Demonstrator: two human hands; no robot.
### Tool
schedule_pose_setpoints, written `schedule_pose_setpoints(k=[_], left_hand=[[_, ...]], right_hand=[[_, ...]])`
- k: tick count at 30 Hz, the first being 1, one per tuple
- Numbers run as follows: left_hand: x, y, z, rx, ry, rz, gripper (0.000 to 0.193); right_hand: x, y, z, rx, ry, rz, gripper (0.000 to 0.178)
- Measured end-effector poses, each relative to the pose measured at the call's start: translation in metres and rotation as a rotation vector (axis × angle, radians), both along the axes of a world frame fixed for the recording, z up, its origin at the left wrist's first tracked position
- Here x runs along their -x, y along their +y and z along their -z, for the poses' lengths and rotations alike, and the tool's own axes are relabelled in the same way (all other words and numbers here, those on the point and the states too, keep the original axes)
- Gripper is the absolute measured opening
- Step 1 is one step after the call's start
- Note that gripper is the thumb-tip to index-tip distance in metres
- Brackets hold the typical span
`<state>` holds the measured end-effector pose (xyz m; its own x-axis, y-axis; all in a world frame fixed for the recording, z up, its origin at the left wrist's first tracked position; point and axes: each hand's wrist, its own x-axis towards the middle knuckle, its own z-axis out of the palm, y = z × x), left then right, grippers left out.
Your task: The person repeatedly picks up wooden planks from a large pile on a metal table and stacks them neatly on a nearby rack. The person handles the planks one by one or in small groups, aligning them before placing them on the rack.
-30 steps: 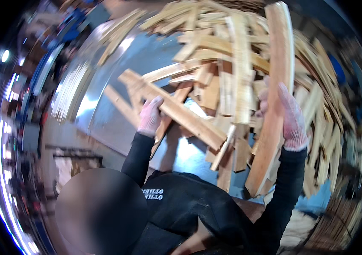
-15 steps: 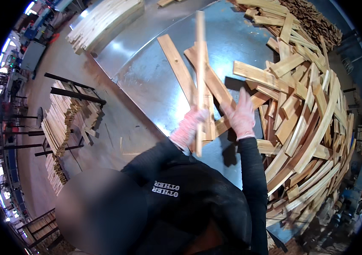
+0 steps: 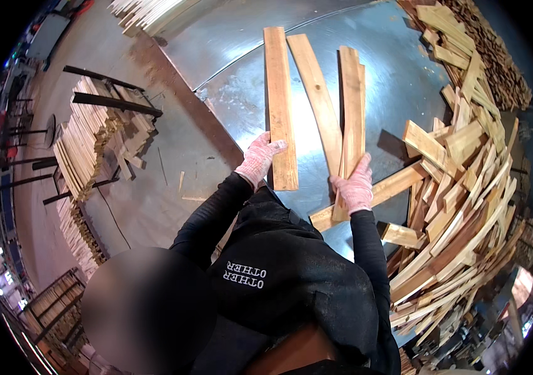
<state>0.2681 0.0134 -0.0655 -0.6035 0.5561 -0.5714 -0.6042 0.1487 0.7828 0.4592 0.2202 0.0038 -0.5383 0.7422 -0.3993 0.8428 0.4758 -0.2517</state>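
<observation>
My left hand [image 3: 259,159], in a pinkish knitted glove, is closed on the left edge of a flat wooden board [image 3: 281,106]. That board points away from me, its broad face up, above the metal table [image 3: 241,94]. My right hand [image 3: 355,187], gloved alike, is wrapped round the near end of narrow wooden boards [image 3: 352,103], which overlap at a slight angle. Between the hands, a paler board [image 3: 317,94] slants with its near end against the right-hand boards. Another board [image 3: 391,192] lies crosswise beneath, running from my right wrist toward the heap.
A jumbled heap of wooden boards [image 3: 460,206] covers the table's right side. A stack of pale strips [image 3: 147,12] lies at the far left. Left of the table, a black metal rack [image 3: 116,105] with piled strips [image 3: 82,150] stands on the floor [image 3: 185,162].
The board in my left hand has turned from edge-on to broad face up and shifted left. My right hand, open before, has closed round boards and straightened them. The view has shifted.
</observation>
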Motion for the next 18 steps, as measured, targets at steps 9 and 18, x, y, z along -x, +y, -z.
schedule_pose_setpoints(k=[9, 18], left_hand=[[-0.003, -0.031, -0.039, -0.611, -0.725, -0.306, 0.068], [-0.028, -0.055, -0.082, -0.237, -0.182, -0.044, 0.053]], right_hand=[[0.039, -0.005, 0.001, -0.022, -0.073, -0.048, 0.132], [-0.015, 0.039, 0.027, 1.433, 0.953, 0.404, 0.061]])
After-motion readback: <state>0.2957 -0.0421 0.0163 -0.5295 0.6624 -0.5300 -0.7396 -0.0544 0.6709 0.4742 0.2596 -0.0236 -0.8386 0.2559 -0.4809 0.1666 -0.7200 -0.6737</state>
